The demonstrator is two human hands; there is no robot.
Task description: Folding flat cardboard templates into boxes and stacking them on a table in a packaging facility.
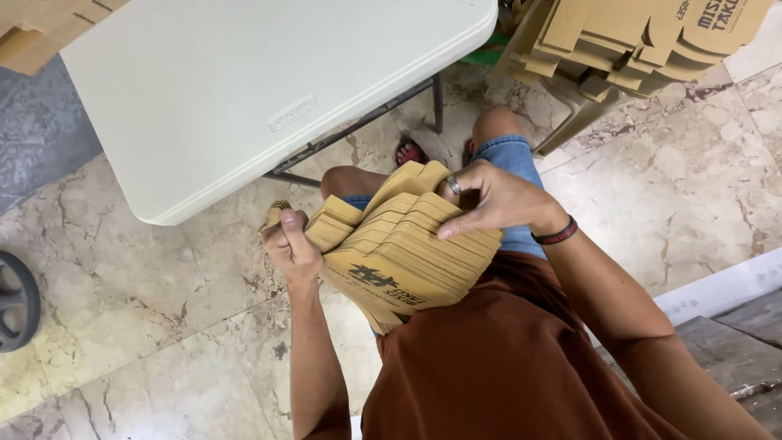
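Observation:
A thick stack of flat brown cardboard box blanks (407, 248) rests on my lap, fanned out, with black print on the top sheet. My left hand (292, 244) grips the stack's left edge with the thumb on top. My right hand (489, 200), wearing a ring and a dark wristband, lies over the stack's right upper part with fingers curled around several sheets. I sit in a rust-brown shirt and denim shorts, knees showing under the stack.
A white folding table (244, 90) stands in front of me, its edge just beyond my knees. Another pile of brown cardboard blanks (643, 41) lies at upper right on a chair. The floor is marble tile; a dark wheel (16, 301) shows at far left.

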